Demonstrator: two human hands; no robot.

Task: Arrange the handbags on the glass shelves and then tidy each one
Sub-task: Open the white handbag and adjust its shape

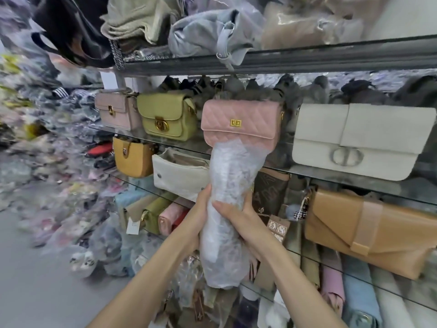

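Both hands, left hand (199, 217) and right hand (238, 221), gripped a clear plastic bag (224, 209) below a pink quilted handbag (241, 125) on the glass shelf (331, 172).

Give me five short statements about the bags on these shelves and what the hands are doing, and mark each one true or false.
1. Both hands grip the clear plastic wrap. True: the left hand and the right hand are curled round it.
2. The pink quilted bag has a silver clasp. False: its clasp is gold.
3. The white bag sits to the right of the pink quilted bag. True.
4. The green bag is on the top shelf. False: it stands on the same glass shelf as the white bag, under the top one.
5. The tan envelope bag lies on a shelf above the white bag. False: it lies on the shelf below.
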